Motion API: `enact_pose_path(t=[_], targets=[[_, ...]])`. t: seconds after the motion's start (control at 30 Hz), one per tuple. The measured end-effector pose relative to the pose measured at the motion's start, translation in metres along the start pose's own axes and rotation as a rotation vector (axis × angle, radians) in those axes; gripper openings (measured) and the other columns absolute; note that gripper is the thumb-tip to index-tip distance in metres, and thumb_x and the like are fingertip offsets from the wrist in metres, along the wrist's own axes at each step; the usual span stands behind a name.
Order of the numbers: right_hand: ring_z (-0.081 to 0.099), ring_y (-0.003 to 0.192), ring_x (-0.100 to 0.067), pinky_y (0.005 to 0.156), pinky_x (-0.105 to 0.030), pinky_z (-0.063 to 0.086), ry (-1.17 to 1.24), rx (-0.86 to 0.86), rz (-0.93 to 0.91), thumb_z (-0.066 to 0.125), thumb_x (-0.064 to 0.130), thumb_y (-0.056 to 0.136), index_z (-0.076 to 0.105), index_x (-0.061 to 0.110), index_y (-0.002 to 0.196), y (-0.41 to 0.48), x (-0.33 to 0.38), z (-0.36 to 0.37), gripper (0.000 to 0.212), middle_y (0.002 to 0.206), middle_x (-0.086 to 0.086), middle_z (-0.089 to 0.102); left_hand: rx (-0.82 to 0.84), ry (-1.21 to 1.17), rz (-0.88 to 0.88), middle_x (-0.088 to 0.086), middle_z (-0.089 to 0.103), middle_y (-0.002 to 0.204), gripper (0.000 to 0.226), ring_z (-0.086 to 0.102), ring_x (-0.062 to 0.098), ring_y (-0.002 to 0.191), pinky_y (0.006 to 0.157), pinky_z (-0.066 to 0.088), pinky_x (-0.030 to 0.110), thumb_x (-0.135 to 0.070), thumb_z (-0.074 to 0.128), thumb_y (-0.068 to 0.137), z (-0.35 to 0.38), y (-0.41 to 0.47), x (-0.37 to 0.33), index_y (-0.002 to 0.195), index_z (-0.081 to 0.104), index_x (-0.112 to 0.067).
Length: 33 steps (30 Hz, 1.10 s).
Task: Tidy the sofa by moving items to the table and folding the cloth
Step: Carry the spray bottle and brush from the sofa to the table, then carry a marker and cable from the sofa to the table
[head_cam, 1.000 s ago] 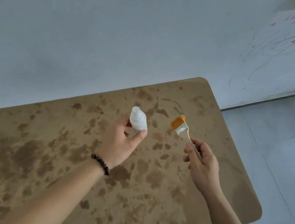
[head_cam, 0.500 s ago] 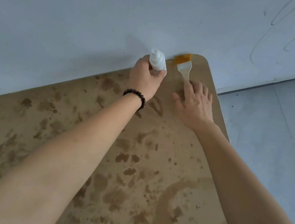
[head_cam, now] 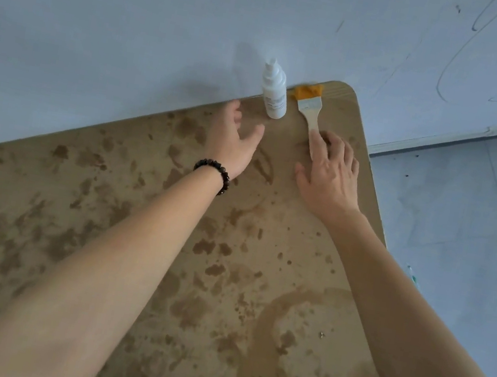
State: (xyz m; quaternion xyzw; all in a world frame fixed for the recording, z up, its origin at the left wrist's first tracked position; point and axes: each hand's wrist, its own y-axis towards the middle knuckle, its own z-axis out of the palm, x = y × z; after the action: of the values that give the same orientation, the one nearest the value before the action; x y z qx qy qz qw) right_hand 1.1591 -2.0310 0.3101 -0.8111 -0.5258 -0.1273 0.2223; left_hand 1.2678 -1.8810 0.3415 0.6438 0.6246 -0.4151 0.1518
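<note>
Now both hands open, left hand (head_cam: 231, 144) beside bottle (head_cam: 274, 93).

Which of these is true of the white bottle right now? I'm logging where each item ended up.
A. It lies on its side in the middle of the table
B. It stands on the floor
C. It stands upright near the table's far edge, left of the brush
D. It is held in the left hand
C: the white bottle stands upright by the wall at the far edge of the table, left of the brush, with the open left hand clear of it.
</note>
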Motion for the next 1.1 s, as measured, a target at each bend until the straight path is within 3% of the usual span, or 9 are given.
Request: enact_pose_path(t=[0.2,0.3,0.4,0.53,0.63,0.73,0.8,0.93,1.1], targets=[[0.029,0.139,-0.033,0.110,-0.048,0.029,0.139,0.037,0.187,0.048,0.037,0.100,0.032,0.014,0.149,-0.090,0.020,0.013,0.057,0.153,-0.011,0.034,-0.031,0.062,-0.179,-0.003,0.048,0.141,0.047,0.047,0.011,0.128,0.101,0.038,0.024,-0.037,0.050,0.098,-0.047,-0.148,0.110,0.141,0.042,-0.019],[0.029,0.139,-0.033,0.110,-0.046,0.029,0.161,0.146,0.171,0.050,0.034,0.100,0.033,0.011,0.150,-0.156,0.039,0.031,0.058,0.151,-0.012,0.036,-0.008,0.083,-0.313,-0.003,0.047,0.143,0.045,0.045,0.012,0.129,0.099,0.038,0.025,-0.040,0.046,0.099,-0.072,-0.245,0.169,0.140,0.043,-0.022],[0.033,0.138,-0.029,0.110,-0.041,0.033,0.147,0.328,0.110,0.047,0.037,0.101,0.032,0.013,0.151,-0.223,0.067,0.050,0.058,0.148,-0.009,0.042,-0.021,-0.056,-0.452,0.000,0.048,0.143,0.044,0.046,0.014,0.128,0.104,0.039,0.032,-0.038,0.045,0.100,-0.102,-0.337,0.208,0.140,0.043,-0.020],[0.061,0.111,-0.017,0.089,-0.028,0.046,0.206,0.499,-0.070,0.047,0.038,0.102,0.053,0.021,0.137,-0.318,0.125,0.065,0.040,0.119,0.004,0.065,-0.381,-0.258,-0.561,-0.007,0.057,0.129,0.032,0.053,0.012,0.116,0.095,0.042,0.030,-0.037,0.046,0.100,-0.154,-0.458,0.240,0.130,0.052,-0.027],[0.064,0.095,-0.002,0.079,-0.015,0.046,0.268,0.517,-0.224,0.049,0.041,0.100,0.062,0.027,0.124,-0.400,0.179,0.071,0.030,0.101,0.017,0.068,-0.648,-0.360,-0.575,-0.011,0.059,0.120,0.023,0.056,0.012,0.112,0.091,0.041,0.026,-0.032,0.049,0.099,-0.196,-0.559,0.260,0.121,0.057,-0.027],[0.062,0.091,0.012,0.072,-0.002,0.042,0.364,0.519,-0.381,0.055,0.042,0.097,0.061,0.047,0.109,-0.486,0.236,0.079,0.015,0.096,0.032,0.067,-0.883,-0.404,-0.552,-0.016,0.062,0.116,0.026,0.057,-0.002,0.106,0.090,0.044,0.021,-0.034,0.050,0.096,-0.228,-0.670,0.288,0.120,0.058,-0.027],[0.060,0.092,0.014,0.070,-0.004,0.044,0.413,0.550,-0.486,0.057,0.042,0.095,0.058,0.054,0.103,-0.537,0.275,0.090,0.014,0.101,0.038,0.063,-1.057,-0.439,-0.569,-0.020,0.064,0.111,0.028,0.057,-0.011,0.103,0.081,0.044,0.009,-0.039,0.050,0.091,-0.239,-0.737,0.307,0.117,0.056,-0.032],[0.061,0.099,0.007,0.076,-0.004,0.045,0.422,0.722,-0.724,0.063,0.026,0.095,0.057,0.042,0.115,-0.629,0.337,0.123,0.027,0.109,0.018,0.067,-1.428,-0.552,-0.679,-0.019,0.066,0.109,0.026,0.059,-0.009,0.100,0.077,0.042,-0.001,-0.023,0.056,0.094,-0.237,-0.853,0.338,0.119,0.056,-0.029],[0.056,0.110,0.006,0.083,-0.016,0.050,0.229,0.912,-1.052,0.051,0.054,0.088,0.050,0.053,0.120,-0.713,0.406,0.165,0.032,0.118,0.025,0.059,-1.728,-0.647,-0.802,-0.012,0.069,0.105,0.033,0.063,-0.003,0.097,0.080,0.046,0.005,-0.009,0.061,0.091,-0.223,-0.944,0.371,0.114,0.058,-0.033]])
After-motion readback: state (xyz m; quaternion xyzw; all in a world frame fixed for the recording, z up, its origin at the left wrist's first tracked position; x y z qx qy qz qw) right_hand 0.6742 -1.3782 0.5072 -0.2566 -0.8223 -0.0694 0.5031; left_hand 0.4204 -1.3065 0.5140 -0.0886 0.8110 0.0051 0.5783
